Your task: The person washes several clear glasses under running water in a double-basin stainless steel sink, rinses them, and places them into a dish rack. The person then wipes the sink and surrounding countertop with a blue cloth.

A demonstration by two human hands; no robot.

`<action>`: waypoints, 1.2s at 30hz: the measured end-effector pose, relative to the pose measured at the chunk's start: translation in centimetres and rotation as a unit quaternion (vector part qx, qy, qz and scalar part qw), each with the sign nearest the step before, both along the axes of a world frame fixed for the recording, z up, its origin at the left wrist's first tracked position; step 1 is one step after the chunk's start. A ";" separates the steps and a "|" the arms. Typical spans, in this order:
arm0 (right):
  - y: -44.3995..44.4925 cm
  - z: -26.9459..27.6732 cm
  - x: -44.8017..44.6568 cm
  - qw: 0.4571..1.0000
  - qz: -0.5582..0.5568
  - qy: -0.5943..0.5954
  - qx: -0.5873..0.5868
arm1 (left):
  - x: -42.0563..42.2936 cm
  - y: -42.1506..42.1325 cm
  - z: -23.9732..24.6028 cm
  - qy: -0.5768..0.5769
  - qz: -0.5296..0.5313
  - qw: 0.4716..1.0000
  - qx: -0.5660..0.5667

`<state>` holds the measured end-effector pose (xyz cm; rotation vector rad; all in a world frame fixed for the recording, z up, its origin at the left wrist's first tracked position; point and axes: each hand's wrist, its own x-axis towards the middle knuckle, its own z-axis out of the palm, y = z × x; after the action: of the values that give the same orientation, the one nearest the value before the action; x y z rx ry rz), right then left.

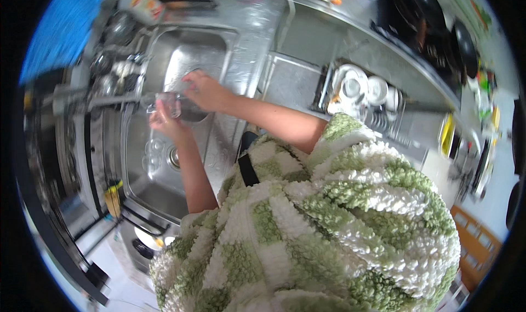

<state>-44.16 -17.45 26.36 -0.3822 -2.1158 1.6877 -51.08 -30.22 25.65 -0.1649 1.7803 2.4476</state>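
Note:
A clear drinking glass point(174, 106) is gripped in my left hand point(166, 121), tilted near the end of the tap spout point(115, 100). Close to the glass, my right hand point(203, 91) hangs over the sink with its fingers curled. Blur hides whether anything is between those fingers. Beneath both hands is a stainless steel double sink point(137, 180). In the nearer basin several clear glasses point(153, 154) stand by the drain point(174, 158). The farther basin point(199, 49) shows a bright, wet-looking bottom.
Bowls and plates point(355, 86) fill a pulled-out rack drawer to the right. A black wok point(419, 8) stands on the hob beyond it. Behind the sink are blurred glassware point(104, 84) and a bottle point(141, 4). A blue sheet point(61, 28) covers the upper left.

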 end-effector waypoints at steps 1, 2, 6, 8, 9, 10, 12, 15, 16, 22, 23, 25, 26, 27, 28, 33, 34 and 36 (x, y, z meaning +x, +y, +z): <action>0.7 -0.2 1.4 0.999 -0.008 -0.009 -0.041 | 0.6 1.3 0.0 0.049 0.040 0.997 -0.051; 1.4 -0.6 2.7 0.996 -0.013 -0.017 -0.081 | 1.1 2.6 0.0 0.092 0.036 0.991 -0.094; 5.3 -1.0 8.5 0.985 -0.076 -0.023 -0.152 | 3.4 8.3 1.8 0.245 -0.014 0.948 -0.201; 7.6 -0.8 11.6 0.980 -0.104 0.001 -0.170 | 5.5 11.1 2.7 0.280 -0.064 0.925 -0.249; 8.9 -0.7 13.0 0.977 -0.117 0.006 -0.179 | 6.8 12.7 2.9 0.271 -0.101 0.931 -0.222; 10.2 -0.6 14.8 0.979 -0.124 0.030 -0.160 | 8.4 14.2 3.0 0.262 -0.137 0.935 -0.195; 12.8 -0.7 18.3 0.980 -0.170 0.038 -0.092 | 12.1 17.4 2.8 0.221 -0.221 0.939 -0.141; 15.4 -1.4 24.6 0.970 -0.240 0.037 -0.013 | 18.8 21.6 1.5 0.173 -0.353 0.907 -0.154; 16.2 -1.8 26.9 0.963 -0.267 0.038 0.017 | 21.5 23.1 0.5 0.139 -0.383 0.900 -0.152; 19.6 -6.3 41.1 0.941 -0.338 -0.006 -0.021 | 36.1 30.0 -5.2 0.084 -0.529 0.838 -0.107; 19.6 -7.1 43.0 0.932 -0.363 -0.007 -0.012 | 38.2 30.7 -6.1 0.063 -0.543 0.830 -0.109; 19.9 -9.1 46.5 0.905 -0.424 -0.037 -0.005 | 42.5 31.8 -8.1 0.067 -0.582 0.801 -0.122; 20.1 -10.3 48.0 0.889 -0.455 -0.054 0.016 | 44.4 32.3 -9.2 0.062 -0.601 0.787 -0.125; 20.2 -11.6 49.5 0.870 -0.487 -0.067 0.040 | 46.2 32.8 -10.5 0.061 -0.620 0.773 -0.121; 20.3 -13.0 50.9 0.860 -0.501 -0.090 0.031 | 47.8 33.1 -11.8 0.060 -0.634 0.760 -0.132; 20.8 -22.4 56.9 0.820 -0.550 -0.151 -0.054 | 52.6 34.8 -19.5 0.082 -0.705 0.668 -0.226; 21.0 -24.8 57.9 0.810 -0.553 -0.178 -0.078 | 53.0 34.9 -20.9 0.166 -0.704 0.648 -0.237; 21.4 -29.9 59.5 0.793 -0.550 -0.231 -0.126 | 53.2 34.0 -23.3 0.148 -0.707 0.622 -0.301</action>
<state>15.36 3.94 -3.54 -1.8318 -1.3165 1.1459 2.15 3.77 2.33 1.1680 1.5815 0.7105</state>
